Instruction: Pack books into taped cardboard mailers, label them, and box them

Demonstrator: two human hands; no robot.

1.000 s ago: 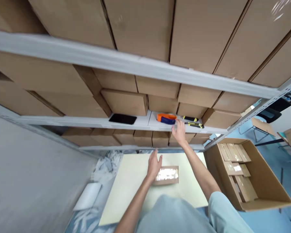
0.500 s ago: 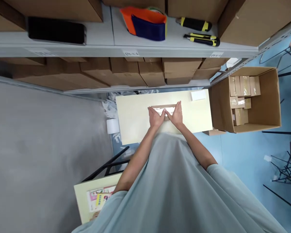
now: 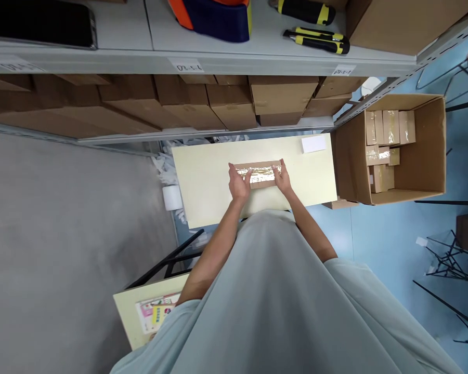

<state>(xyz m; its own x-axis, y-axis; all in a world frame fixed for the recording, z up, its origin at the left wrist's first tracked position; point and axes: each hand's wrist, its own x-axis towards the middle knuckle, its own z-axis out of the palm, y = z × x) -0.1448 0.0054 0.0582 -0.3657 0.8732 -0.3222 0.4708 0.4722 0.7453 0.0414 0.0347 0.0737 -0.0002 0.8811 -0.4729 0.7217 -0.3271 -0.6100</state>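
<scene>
A small brown cardboard box (image 3: 262, 184) with shiny clear tape along its top is over the cream table (image 3: 203, 182). Around its left end my left hand (image 3: 238, 183) is closed, thumb on the top face. My right hand (image 3: 282, 177) grips the right end in the same way. Whether the box touches the table cannot be made out. A white slip of paper (image 3: 313, 144) lies at the table's far right corner.
A large open carton (image 3: 421, 174) holding several small taped boxes stands right of the table. Beyond the table, a metal shelf (image 3: 120, 63) bears a phone (image 3: 39, 25), a tape dispenser (image 3: 218, 19), cutters (image 3: 315, 40) and cartons. A white roll (image 3: 172, 198) is at the left.
My hands have moved from lying over the box's top to holding its two ends, and more of the taped top shows. The view has shifted, with the shelf nearer.
</scene>
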